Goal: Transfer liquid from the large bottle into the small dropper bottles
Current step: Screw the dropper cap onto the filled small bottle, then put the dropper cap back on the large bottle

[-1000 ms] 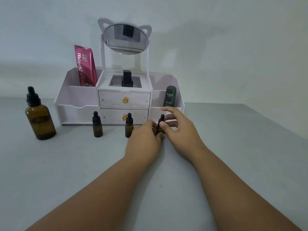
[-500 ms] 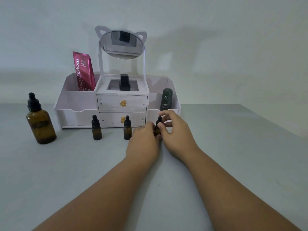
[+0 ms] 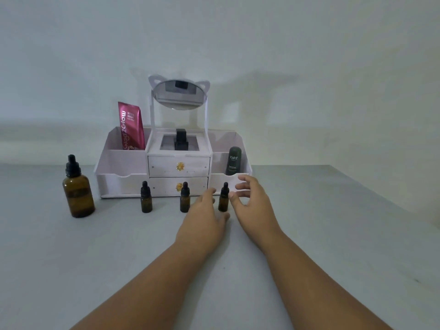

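— What do you hold?
— Nothing: your left hand [image 3: 202, 217] and right hand [image 3: 252, 206] flank the rightmost dropper bottle [image 3: 223, 198], fingers loose and spread.
— And the large bottle [image 3: 78, 189]?
— It stands capped at far left on the surface [image 3: 71, 258], well apart from both hands.

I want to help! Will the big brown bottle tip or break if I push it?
The big brown bottle looks wide-based, so it probably slides rather than tips. It looks like glass, so it is likely smooth and could break if it falls.
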